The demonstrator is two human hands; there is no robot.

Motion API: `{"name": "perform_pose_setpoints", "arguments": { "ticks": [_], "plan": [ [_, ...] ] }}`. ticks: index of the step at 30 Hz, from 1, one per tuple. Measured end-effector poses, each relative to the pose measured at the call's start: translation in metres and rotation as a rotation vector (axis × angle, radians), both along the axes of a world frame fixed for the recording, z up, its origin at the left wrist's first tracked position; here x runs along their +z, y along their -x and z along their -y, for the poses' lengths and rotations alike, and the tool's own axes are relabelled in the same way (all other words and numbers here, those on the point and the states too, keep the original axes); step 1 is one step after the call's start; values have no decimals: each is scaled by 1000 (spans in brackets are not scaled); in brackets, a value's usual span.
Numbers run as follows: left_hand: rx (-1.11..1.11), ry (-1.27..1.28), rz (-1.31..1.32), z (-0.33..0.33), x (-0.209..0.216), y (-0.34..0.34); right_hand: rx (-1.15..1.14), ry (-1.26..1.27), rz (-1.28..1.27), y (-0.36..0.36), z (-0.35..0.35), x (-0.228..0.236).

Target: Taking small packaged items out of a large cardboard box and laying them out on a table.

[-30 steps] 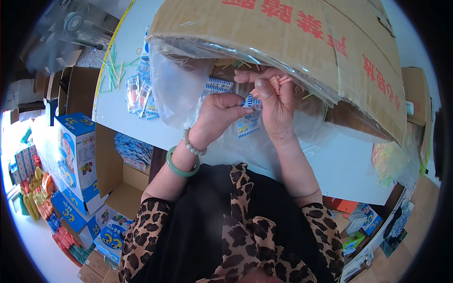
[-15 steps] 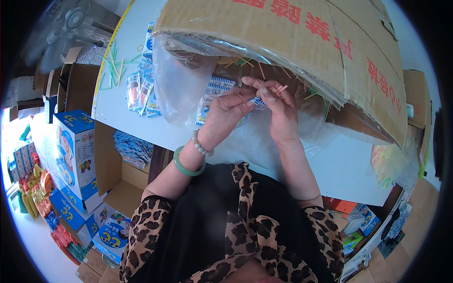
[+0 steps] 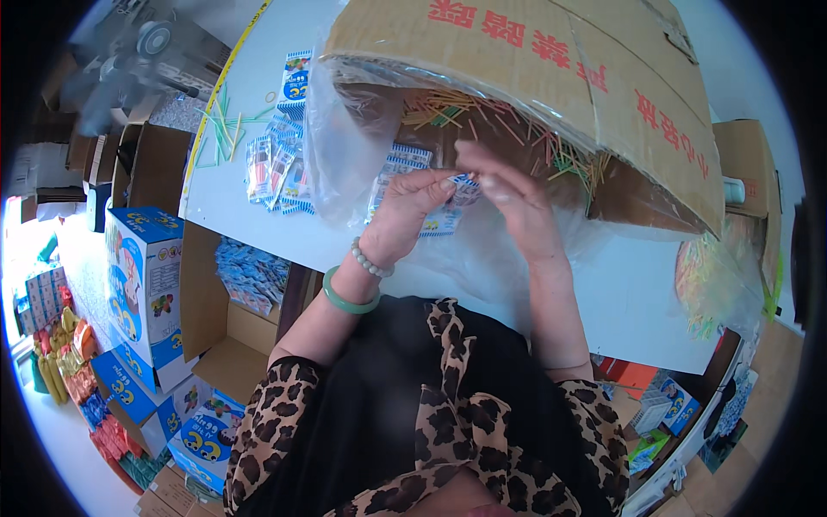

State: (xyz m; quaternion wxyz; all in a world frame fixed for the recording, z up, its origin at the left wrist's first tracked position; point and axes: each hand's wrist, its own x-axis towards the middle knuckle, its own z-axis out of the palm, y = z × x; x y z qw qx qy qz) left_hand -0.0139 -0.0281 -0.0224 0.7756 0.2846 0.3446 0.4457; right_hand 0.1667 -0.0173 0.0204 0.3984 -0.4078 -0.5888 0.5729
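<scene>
My left hand (image 3: 407,211), with a beaded bracelet and a green bangle at the wrist, pinches a small blue-and-white packet (image 3: 466,191) between thumb and fingers. Close against the packet's right side is my right hand (image 3: 519,205); motion smears its fingers, so I cannot see whether they hold anything. Behind both hands, a large cardboard box (image 3: 482,60) lies on its side with its mouth facing me. Thin coloured sticks (image 3: 444,108) show inside it. More flat packets (image 3: 405,159) lie just beyond my left hand.
Clear plastic sheeting (image 3: 340,146) spills from the box onto the white table (image 3: 637,302). Packets (image 3: 280,168) and loose green sticks (image 3: 226,129) lie at left. An open carton (image 3: 241,336) of packets stands below the table's left edge; a bag of sticks (image 3: 711,280) sits at right.
The pink sticks seen in my right hand no longer show there. That hand has shifted slightly right of the packet and its fingers blur. The view has shifted, showing more of the box's inside.
</scene>
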Motion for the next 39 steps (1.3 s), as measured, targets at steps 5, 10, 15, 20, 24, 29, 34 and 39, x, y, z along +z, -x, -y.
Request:
{"name": "perform_pose_setpoints", "arguments": {
  "ticks": [5, 10, 15, 20, 24, 29, 34, 39],
  "plan": [
    [16, 3, 51, 5, 13, 3, -81, 170, -177, 16, 21, 6],
    [86, -54, 126, 7, 8, 5, -419, 3, -98, 24, 25, 4],
    [78, -140, 91, 3, 16, -1, -243, 168, 79, 7, 26, -7],
    [100, -161, -106, 1, 26, -1, -218, -42, 187, 5, 23, -11],
    [65, -224, -111, 7, 11, 15, -156, -50, 242, 9, 19, -21],
    [242, -367, -456, 22, 29, 17, -97, 73, 149, 37, 32, -10],
    [507, -592, -928, 59, 65, 66, 180, 422, -75, 96, 49, -2],
    [756, -320, -1384, 43, 47, 161, 285, 415, -49, 183, 37, 12]
  ]
}}
